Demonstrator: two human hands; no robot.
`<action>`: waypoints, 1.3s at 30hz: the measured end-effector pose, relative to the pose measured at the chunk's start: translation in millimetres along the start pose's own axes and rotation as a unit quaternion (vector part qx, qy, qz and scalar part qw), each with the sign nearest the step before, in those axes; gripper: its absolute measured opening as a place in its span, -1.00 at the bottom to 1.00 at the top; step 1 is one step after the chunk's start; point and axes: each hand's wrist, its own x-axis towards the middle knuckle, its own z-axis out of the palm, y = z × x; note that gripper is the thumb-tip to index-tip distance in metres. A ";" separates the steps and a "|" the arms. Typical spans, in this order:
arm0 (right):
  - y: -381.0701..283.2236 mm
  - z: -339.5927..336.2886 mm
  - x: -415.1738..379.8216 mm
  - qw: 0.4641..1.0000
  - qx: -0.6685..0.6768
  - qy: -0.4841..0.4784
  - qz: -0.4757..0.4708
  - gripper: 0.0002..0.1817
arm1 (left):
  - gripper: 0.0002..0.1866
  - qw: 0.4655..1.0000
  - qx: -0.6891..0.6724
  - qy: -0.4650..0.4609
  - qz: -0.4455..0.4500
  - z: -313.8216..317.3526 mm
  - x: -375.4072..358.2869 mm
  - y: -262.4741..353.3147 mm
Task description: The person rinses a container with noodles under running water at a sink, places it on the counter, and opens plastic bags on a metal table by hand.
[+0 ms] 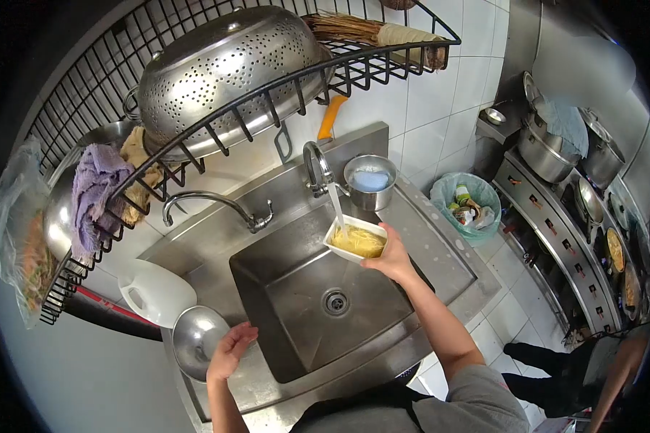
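Note:
My right hand (393, 258) grips a white rectangular container (334, 244) by its right side, over the back of the sink. Thin yellow shreds (365, 242) fill it. Water (337, 206) runs from the faucet (315, 166) straight down into the container. Near the sink's left front edge, my left hand (231, 351) is empty with its fingers loosely stretched out. It overlaps the rim of a metal bowl (195, 339) standing on the left counter. Below the container lies the sink basin (289, 303) with its drain (335, 302).
A second faucet (217, 200) arches left. Behind the container stands a metal pot (383, 195) holding something blue. A white jug (159, 292) is at the left. Overhead, a black wire rack (245, 119) carries a colander (227, 79). A lined bin (466, 209), stove (556, 224) and another person (578, 375) are right.

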 end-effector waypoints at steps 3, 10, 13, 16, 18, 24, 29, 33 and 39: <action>-0.5 -4.0 -8.7 1.000 0.000 0.000 -0.006 0.05 | -0.63 0.999 0.023 -0.016 0.029 14.0 23.1 8.6; 2.2 -3.5 -15.3 0.999 0.021 -0.045 -0.013 0.06 | -0.22 0.955 0.219 -0.103 0.171 70.1 136.1 28.3; 5.5 0.3 -9.1 0.997 0.047 -0.064 -0.026 0.05 | 0.09 0.903 0.315 -0.106 0.271 104.7 172.9 55.8; -1.8 -3.7 -8.5 0.996 0.065 -0.062 -0.024 0.05 | 0.22 0.915 0.260 -0.145 0.272 125.7 204.1 69.0; -0.5 -8.2 -5.8 0.996 0.054 -0.068 -0.034 0.03 | 0.29 0.938 0.166 -0.180 0.247 134.5 220.5 68.3; 2.2 -21.6 2.1 0.989 0.070 -0.123 -0.049 0.04 | 0.28 0.943 0.049 -0.238 0.229 148.4 218.8 64.8; -4.1 -23.5 15.4 0.969 0.095 -0.213 -0.084 0.05 | 0.21 0.958 0.056 -0.122 0.255 148.3 200.2 55.3; 8.7 -20.1 39.4 0.879 0.326 -0.348 0.012 -0.07 | 0.14 0.959 0.048 -0.032 0.277 137.4 183.1 35.7; 50.5 48.7 123.1 0.865 0.411 -0.204 0.206 -0.27 | 0.08 0.966 0.026 0.064 0.250 109.6 128.0 27.1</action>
